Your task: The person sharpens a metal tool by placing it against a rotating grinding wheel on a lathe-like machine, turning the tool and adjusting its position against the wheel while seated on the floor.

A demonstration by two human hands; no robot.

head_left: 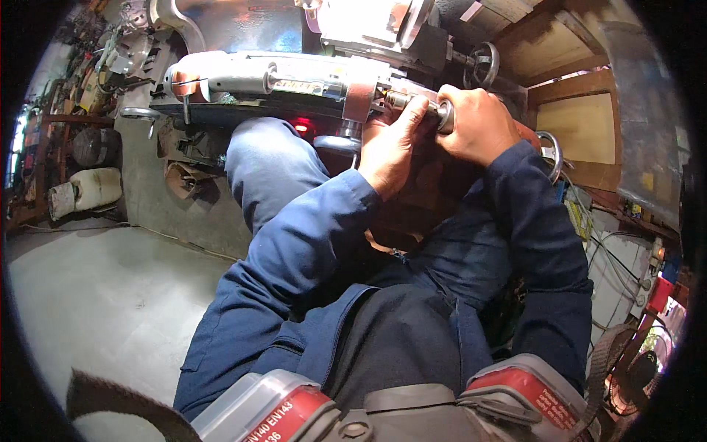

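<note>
A long grey metal machine assembly (228, 71) runs across the top of the head view, with a brown block (359, 103) near its middle. My left hand (390, 147) is at that block, its thumb pressed on a small shiny metal cylinder (398, 100); its other fingers are mostly hidden behind. My right hand (477, 125) is wrapped round a round metal knob-like part (445, 116) at the cylinder's right end. My two hands are close together.
Metal handwheels (486, 65) surround the machine. A wooden panel (574, 129) stands at right, with loose cables (618, 272) below. A pale plastic can (92, 195) and assorted clutter sit at left beside the grey floor (118, 295). Red respirator filters (515, 383) hang at my chest.
</note>
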